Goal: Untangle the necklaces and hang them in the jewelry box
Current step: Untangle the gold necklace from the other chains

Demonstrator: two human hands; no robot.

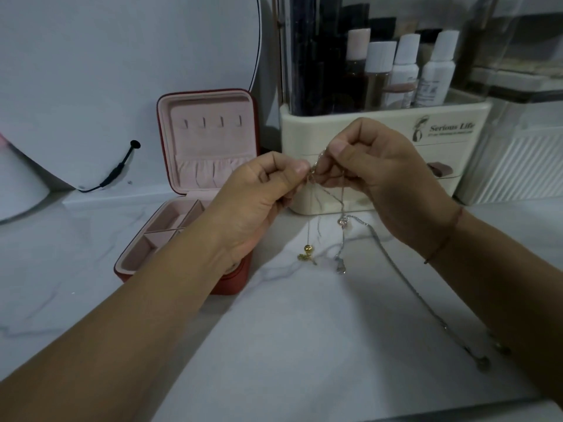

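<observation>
You are at a home dressing table: a white marbled top [289, 315], a round mirror [122, 71] far left, a cream cosmetics organizer [380, 123] far right holding white-capped bottles [405, 71], and an open red jewelry box [210, 144] between them.

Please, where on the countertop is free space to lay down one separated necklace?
Two free patches: the marble countertop left of the jewelry box, in front of the round mirror; and the near strip between the left forearm and right forearm. Crowded: under the left hand and right hand, where the tangled necklaces dangle, and rightwards, where a silver chain trails.
</observation>
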